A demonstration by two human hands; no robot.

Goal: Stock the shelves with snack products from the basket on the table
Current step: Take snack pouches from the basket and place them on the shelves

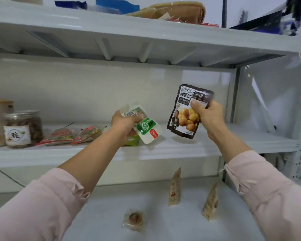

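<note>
My left hand point(122, 123) grips a white and green snack packet point(147, 128) just above the middle shelf point(215, 145). A second green packet point(132, 140) shows under that hand. My right hand point(208, 117) holds a dark brown chestnut pouch point(184, 112) upright in the air over the right part of the same shelf, thumb on its front. The basket and the table are out of view.
On the middle shelf's left stand a clear jar of nuts point(23, 129) and red flat packets point(71, 134). The lower shelf holds two small upright beige pouches point(175, 188) and a round wrapped pastry point(135, 220). The top shelf carries a brown bag point(172, 12) and blue packs.
</note>
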